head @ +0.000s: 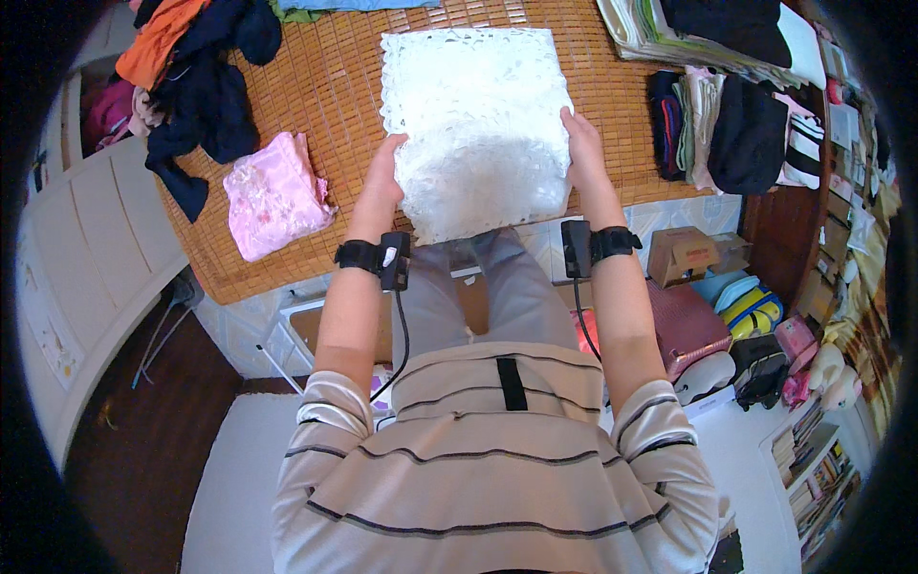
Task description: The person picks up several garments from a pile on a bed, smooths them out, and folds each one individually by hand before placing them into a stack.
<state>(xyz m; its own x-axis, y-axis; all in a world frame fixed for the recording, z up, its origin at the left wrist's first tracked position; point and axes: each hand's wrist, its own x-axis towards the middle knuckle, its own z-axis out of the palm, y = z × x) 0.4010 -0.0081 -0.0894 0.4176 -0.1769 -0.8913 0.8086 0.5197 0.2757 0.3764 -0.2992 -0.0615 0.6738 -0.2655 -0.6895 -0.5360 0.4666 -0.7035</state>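
A folded white lace cloth (pixel 480 129) is held between my two hands, over the near part of a bamboo mat (pixel 344 86). My left hand (pixel 391 168) grips its left edge, with the fingers mostly hidden under or behind the cloth. At the right edge my right hand (pixel 584 147) holds it, thumb on the side and fingers partly hidden. Left of the cloth, a folded pink garment (pixel 276 197) with a floral pattern lies on the mat.
Dark clothes (pixel 208 107) and an orange garment (pixel 158 43) are heaped at the upper left. Folded clothes (pixel 746 136) stand in a row at the right, below a stack of folded cloths (pixel 724 36). Cardboard boxes (pixel 681 255) and a dark red suitcase (pixel 685 326) sit lower right.
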